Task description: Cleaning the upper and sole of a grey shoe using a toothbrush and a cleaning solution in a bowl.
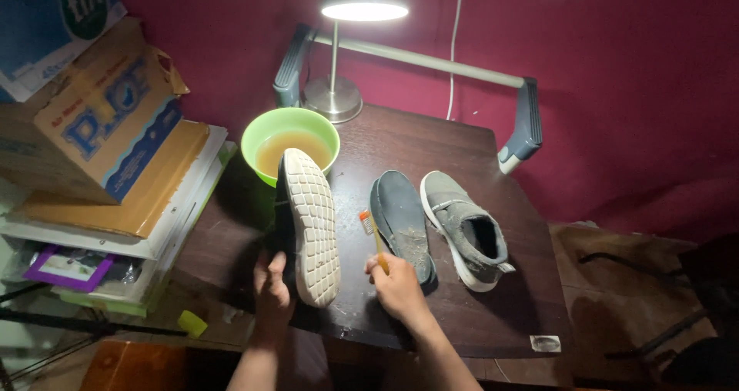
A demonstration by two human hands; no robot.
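Note:
My left hand holds a grey shoe up on its side, its pale gridded sole facing the camera and its toe pointing toward the bowl. My right hand grips a small brush with an orange handle, bristle end up, just right of that sole. Two dark insoles lie stacked on the dark wooden table, flecked with dirt. The second grey shoe rests upright to the right of the insoles.
A green bowl of brownish liquid stands behind the held shoe. A lit metal desk lamp and a grey-handled bar are at the back by the red wall. Stacked boxes and papers crowd the left.

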